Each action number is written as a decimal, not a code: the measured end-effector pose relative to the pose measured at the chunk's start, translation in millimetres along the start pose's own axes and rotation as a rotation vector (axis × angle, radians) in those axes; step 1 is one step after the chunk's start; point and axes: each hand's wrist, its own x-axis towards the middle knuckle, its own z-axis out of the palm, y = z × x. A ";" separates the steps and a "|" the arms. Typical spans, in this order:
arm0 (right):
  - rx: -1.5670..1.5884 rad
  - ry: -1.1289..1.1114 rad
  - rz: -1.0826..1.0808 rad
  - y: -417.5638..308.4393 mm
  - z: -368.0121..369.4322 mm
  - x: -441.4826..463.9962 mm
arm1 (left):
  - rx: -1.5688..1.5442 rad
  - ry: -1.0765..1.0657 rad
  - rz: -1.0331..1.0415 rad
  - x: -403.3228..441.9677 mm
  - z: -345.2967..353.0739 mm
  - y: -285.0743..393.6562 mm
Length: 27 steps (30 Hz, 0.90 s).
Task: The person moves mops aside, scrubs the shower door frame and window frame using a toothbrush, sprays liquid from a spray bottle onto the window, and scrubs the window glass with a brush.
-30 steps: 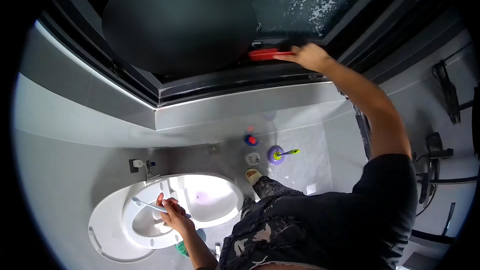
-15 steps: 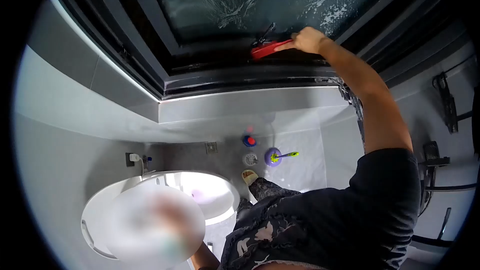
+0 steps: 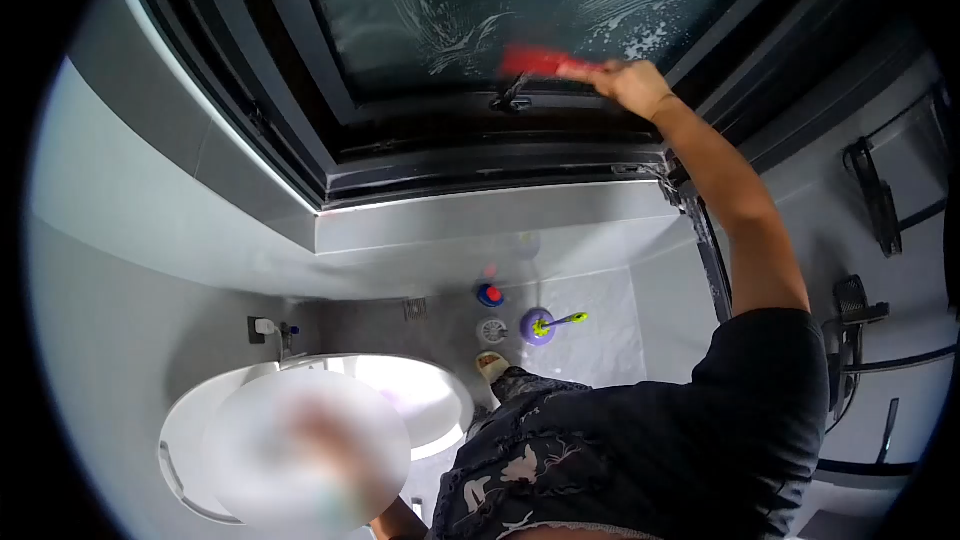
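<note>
My right hand point(image 3: 637, 87) is closed round the handle of what looks like a red brush point(image 3: 535, 61). Motion smears the brush's head, so its bristles do not show. The brush is in front of the lower part of a dark window pane point(image 3: 400, 0), which has streaks of white suds point(image 3: 640, 35). Just below the brush is the black window handle point(image 3: 512, 102). At the lower left my left forearm point(image 3: 398, 520) runs into a blurred patch, and the left hand cannot be made out.
A white washbasin point(image 3: 455, 395) stands at lower left. On the grey floor are a blue bottle with a red cap point(image 3: 490, 295), a round white drain cover point(image 3: 492, 331) and a purple basin point(image 3: 528, 332) with a green-handled tool point(image 3: 570, 319). Black shower fittings point(image 3: 862, 312) hang at right.
My right hand has swept the red brush upward from beside the window handle to over the lower glass. The view has shifted slightly.
</note>
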 end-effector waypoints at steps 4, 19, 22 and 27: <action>0.048 0.132 0.198 -10.2 11.7 -32.4 | 0.032 0.007 0.000 -3.9 -14.7 -0.5; 1.141 0.832 1.434 -22.0 17.3 15.9 | 0.194 -0.056 0.059 -32.8 22.4 55.1; 1.307 0.786 1.648 -93.6 104.4 31.0 | 0.207 -0.069 0.087 -36.3 27.4 62.2; 1.390 0.934 1.506 -53.9 50.0 52.9 | 0.206 -0.080 0.196 -21.1 12.9 65.5</action>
